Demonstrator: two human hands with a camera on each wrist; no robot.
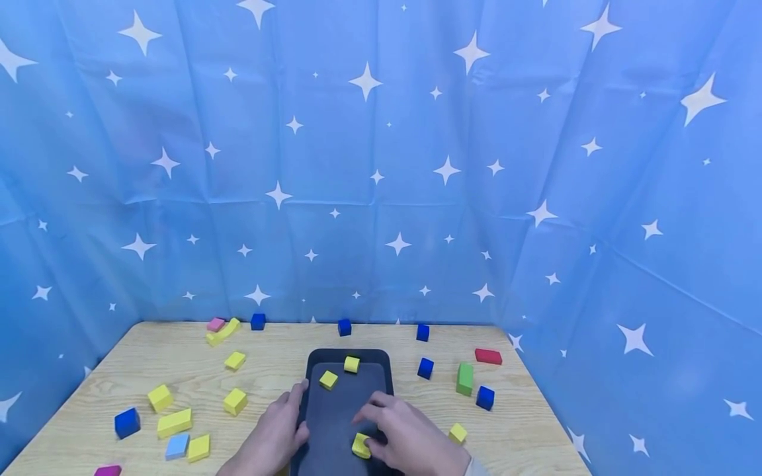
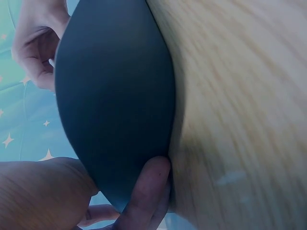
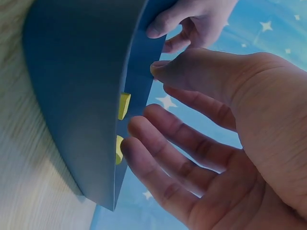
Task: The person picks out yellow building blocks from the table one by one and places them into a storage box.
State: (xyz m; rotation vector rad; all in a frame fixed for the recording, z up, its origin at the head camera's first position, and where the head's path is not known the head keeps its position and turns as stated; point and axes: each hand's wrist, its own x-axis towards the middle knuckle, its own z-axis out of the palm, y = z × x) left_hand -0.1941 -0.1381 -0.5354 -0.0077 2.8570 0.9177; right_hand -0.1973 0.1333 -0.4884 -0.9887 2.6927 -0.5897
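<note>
A dark baking tray (image 1: 315, 423) lies on the wooden table in front of me. My left hand (image 1: 275, 426) grips its left side wall, thumb at the rim and fingers along the outer wall (image 2: 115, 96). Over the tray's right side is my right hand (image 1: 405, 433), its fingers spread loosely and apart from the thumb. Just by that thumb, a yellow block (image 1: 360, 447) sits on the tray floor. Farther up inside lie a yellow block (image 1: 329, 379) and a rounded yellow block (image 1: 352, 364); yellow pieces (image 3: 124, 106) also show past the rim in the right wrist view.
Left of the tray lie several yellow blocks (image 1: 175, 423), a dark blue cube (image 1: 127, 423) and a light blue block (image 1: 176, 446). To the right are a green block (image 1: 465, 379), a red block (image 1: 488, 356), blue cubes (image 1: 485, 398) and a yellow block (image 1: 458, 433). A starry blue curtain (image 1: 333, 165) hangs behind.
</note>
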